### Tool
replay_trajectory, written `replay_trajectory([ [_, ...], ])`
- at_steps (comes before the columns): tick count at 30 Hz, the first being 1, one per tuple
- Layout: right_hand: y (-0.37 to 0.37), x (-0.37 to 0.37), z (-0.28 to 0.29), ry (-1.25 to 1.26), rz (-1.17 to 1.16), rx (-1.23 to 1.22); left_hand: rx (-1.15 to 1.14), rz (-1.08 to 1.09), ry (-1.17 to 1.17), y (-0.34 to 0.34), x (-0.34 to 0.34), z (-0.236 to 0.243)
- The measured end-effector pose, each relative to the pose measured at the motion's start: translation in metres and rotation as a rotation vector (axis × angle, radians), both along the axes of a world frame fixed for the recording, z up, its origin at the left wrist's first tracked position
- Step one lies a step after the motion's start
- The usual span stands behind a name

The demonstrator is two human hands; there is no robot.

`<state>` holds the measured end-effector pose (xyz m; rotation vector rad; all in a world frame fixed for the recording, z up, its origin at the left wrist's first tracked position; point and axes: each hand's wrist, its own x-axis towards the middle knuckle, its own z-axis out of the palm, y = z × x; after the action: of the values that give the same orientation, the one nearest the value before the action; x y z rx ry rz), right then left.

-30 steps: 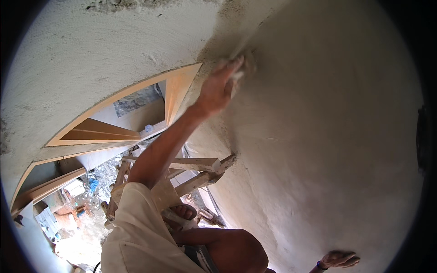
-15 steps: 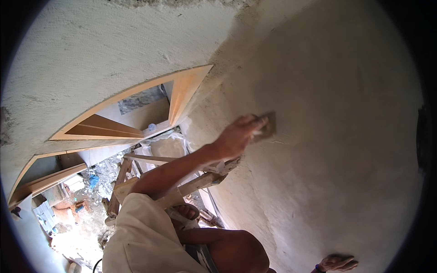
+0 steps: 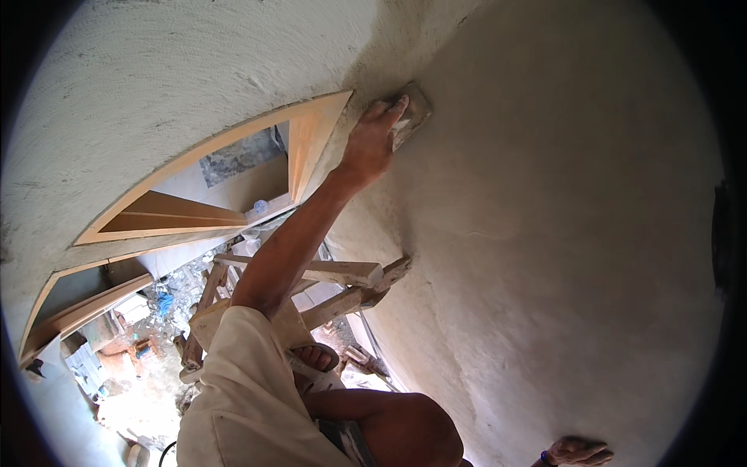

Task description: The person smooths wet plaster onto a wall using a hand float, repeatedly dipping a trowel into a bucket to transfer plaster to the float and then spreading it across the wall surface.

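At upper centre, my left hand (image 3: 369, 136) grips a small grey-brown rectangular float (image 3: 414, 109), held against the plastered wall (image 3: 545, 194) near the corner beside a wooden arched frame. My left forearm rises from a cream sleeve. At lower right, my right hand (image 3: 580, 451), with a dark band at the wrist, lies against the same wall with fingers extended and nothing visible in them. My bent knee (image 3: 420, 428) and a sandalled foot (image 3: 315, 358) show below.
Wooden scaffold timbers and boards (image 3: 342, 272) stand beneath me against the wall. Arched wooden frames (image 3: 319, 121) are set in the pale rough wall on the left. Far below, bright floor (image 3: 163, 366) is strewn with debris, planks and a blue object (image 3: 165, 303).
My left hand swept down and rightward with the float half a second ago and is now back up-left near the corner. My right hand stays in about the same place.
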<state>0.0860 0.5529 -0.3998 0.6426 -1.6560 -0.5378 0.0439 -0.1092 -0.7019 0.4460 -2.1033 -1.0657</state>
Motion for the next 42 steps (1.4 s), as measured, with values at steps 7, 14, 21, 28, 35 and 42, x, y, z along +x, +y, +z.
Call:
replay_trajectory([
  [7, -0.014, -0.001, 0.0, 0.023, 0.012, 0.055, 0.038, 0.036, -0.004, 0.007, -0.001, -0.053],
  [14, -0.011, -0.002, 0.003, 0.008, 0.014, 0.084, 0.188, 0.046, -0.274, 0.012, 0.009, -0.169],
  [21, 0.001, -0.001, 0.004, 0.033, -0.018, 0.057, 0.159, -0.048, -0.074, 0.032, 0.038, -0.148],
  [28, -0.019, 0.0, -0.004, 0.016, -0.007, 0.043, 0.094, -0.064, 0.121, 0.0, 0.026, 0.005],
  [35, -0.022, -0.001, 0.002, 0.045, 0.035, 0.126, 0.148, -0.086, 0.13, -0.004, -0.007, 0.011],
  [42, -0.041, -0.002, 0.004, 0.053, 0.069, 0.124, 0.11, -0.233, 0.105, 0.014, 0.009, 0.02],
])
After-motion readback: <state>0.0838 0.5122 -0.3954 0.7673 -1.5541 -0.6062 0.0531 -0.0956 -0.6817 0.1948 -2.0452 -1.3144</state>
